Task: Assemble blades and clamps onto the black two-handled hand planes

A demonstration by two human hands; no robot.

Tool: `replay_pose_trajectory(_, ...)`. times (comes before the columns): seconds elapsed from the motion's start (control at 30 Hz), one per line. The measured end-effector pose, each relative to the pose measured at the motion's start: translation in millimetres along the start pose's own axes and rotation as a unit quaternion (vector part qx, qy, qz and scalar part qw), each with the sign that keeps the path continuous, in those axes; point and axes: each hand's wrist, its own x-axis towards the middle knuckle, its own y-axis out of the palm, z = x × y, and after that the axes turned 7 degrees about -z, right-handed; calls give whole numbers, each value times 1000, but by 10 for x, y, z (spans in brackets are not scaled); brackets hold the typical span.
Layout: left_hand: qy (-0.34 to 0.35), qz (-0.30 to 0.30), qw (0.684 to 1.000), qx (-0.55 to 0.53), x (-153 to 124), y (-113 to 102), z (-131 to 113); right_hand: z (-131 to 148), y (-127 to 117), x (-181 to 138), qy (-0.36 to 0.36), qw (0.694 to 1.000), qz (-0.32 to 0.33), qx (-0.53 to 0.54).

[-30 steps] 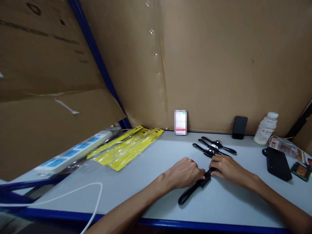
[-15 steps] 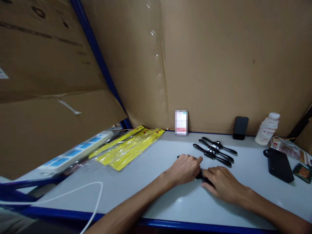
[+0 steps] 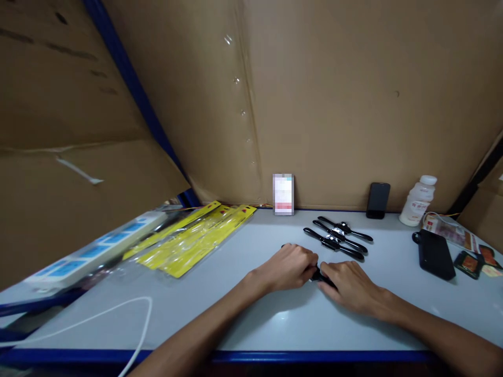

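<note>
My left hand (image 3: 291, 267) and my right hand (image 3: 348, 285) meet at the middle of the white table (image 3: 236, 293), both closed over a black watch (image 3: 319, 274) that lies flat between them. Only a short piece of the watch shows between the fingers, and its strap ends are hidden under my hands. Just beyond my hands lie three more black watches (image 3: 338, 238), side by side, with shiny cases.
Yellow packaging strips (image 3: 196, 238) lie at the left, beside a white and blue power strip (image 3: 90, 254) and a white cable (image 3: 118, 314). At the right stand a phone (image 3: 378, 200), a white bottle (image 3: 417, 201), a black pouch (image 3: 432, 254) and small packets (image 3: 469, 262). Cardboard walls enclose the table.
The watch, held slanting toward the table's near edge a second ago, now lies level under both hands. My right hand has moved nearer to me and closer to the left hand.
</note>
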Motion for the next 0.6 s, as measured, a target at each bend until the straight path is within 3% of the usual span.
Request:
replay_pose_trajectory(0.13,12,-3,999,-49,13,4,54,-22,-8,4,-8,1000,-6,-2)
replay_pose_trajectory(0.43,0,5,999,44,0,7,119,-15,-35,6,3,1000,-5,-10)
replay_pose_trajectory(0.6,33,13,999,-18,3,12,105,-15,-47,2,4,1000,0,-18)
